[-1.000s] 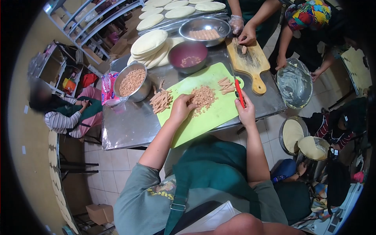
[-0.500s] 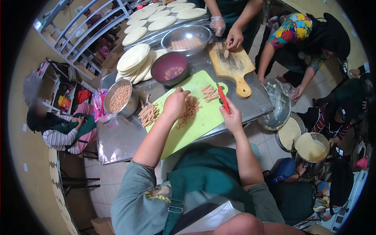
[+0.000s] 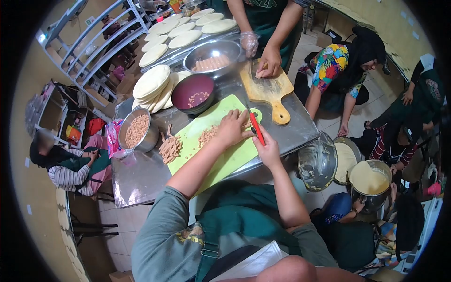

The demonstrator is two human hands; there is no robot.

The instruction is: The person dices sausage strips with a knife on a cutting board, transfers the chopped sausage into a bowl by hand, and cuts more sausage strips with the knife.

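My left hand lies with its fingers spread over the right part of the green cutting board, covering most of the sausage strips there. Chopped sausage pieces show beside its wrist. In my right hand is a red-handled knife, held at the board's right edge; its blade points away from me. A pile of sausage strips sits at the board's left edge. Behind the board is a maroon bowl with a few pieces, and to the left a metal pot of chopped pieces.
Across the metal table, a co-worker's hands work over a wooden board. A steel bowl of sausages and stacked flat rounds stand at the back. At right, people crouch near pots of batter and a smeared basin.
My left hand has moved right from the chopped pile onto the strips near the knife, and its fingers have spread. The view has shifted. The smeared basin has moved lower beside the batter pots.
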